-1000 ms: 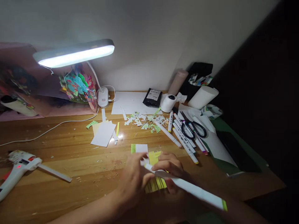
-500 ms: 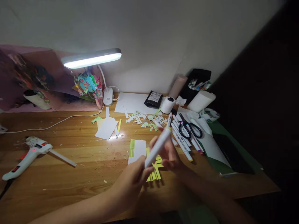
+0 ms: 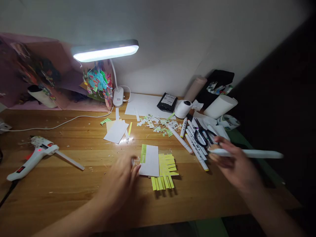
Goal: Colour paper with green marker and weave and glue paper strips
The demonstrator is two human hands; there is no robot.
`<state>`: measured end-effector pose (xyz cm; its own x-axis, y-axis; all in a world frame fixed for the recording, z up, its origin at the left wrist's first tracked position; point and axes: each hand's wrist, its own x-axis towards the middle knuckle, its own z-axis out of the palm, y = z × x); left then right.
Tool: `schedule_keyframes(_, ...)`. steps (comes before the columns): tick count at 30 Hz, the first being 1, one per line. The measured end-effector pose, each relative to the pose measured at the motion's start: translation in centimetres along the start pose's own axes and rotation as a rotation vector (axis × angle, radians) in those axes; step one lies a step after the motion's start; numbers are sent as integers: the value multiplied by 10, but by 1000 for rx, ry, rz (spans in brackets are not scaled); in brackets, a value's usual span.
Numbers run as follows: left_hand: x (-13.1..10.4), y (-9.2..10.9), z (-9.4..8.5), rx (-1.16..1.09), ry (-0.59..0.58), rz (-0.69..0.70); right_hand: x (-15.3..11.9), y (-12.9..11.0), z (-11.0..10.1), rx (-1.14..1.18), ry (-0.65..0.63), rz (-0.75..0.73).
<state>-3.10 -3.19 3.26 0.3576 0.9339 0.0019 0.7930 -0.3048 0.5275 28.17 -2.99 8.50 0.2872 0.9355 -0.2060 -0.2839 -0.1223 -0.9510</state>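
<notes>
My right hand, at the right over the desk, is closed around a white marker held almost level, slightly smeared by motion. Blurred too, my left hand hovers with thumb and forefinger apart at the left edge of a white card. A green-coloured strip runs down that card's left side. Partly beneath it lies a yellow paper piece cut into fringes at its right and lower sides. Several white markers lie in a pile left of my right hand, with black-handled scissors on top.
A glue gun lies at left. Paper scraps litter the back middle, near a small stack of cards. A lit lamp hangs over the desk. A paper roll and a black package stand behind.
My hands have drawn apart: the marker, earlier between both, is now in my right hand alone, moved far right. My left hand has moved left to the card. The view has shifted slightly.
</notes>
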Motion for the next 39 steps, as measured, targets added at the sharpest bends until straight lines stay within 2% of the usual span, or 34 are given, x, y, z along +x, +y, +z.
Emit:
schedule_keyframes(1, 16, 4, 1, 94, 19, -34, 7, 9, 7, -5, -30, 10)
schedule_keyframes(4, 53, 14, 10, 249, -50, -107, 23, 38, 31, -52, -169, 11)
schedule_keyframes(8, 68, 12, 19, 200, -111, -68, 33, 57, 43, -112, -342, -55)
schedule_keyframes(10, 72, 5, 18, 158, -135, -12, 35, 58, 44, -142, -381, -107)
schedule_keyframes(16, 99, -16, 14, 68, -246, 187, 33, 52, 49, -246, -388, -193)
schedule_keyframes(21, 113, -19, 13, 60, -263, 304, 37, 49, 57, -267, -407, -234)
schedule_keyframes(24, 104, -9, 10, 105, -207, 323, 43, 51, 64, -184, -396, -236)
schedule_keyframes(28, 62, 14, 11, 194, -135, 353, 44, 58, 74, -158, -334, -253)
schedule_keyframes(29, 49, 19, 13, 216, -160, 408, 43, 60, 76, -180, -327, -265)
schedule_keyframes(30, 37, 22, 16, 312, -192, 533, 42, 63, 78, -209, -331, -274)
schedule_keyframes(32, 20, 26, 25, 500, -145, 593, 38, 68, 80, -275, -367, -272)
schedule_keyframes(35, 10, 25, 37, 697, -78, 530, 32, 73, 84, -390, -478, -176)
schedule_keyframes(39, 14, 22, 49, 723, -55, 525, 28, 80, 94, -417, -521, -20)
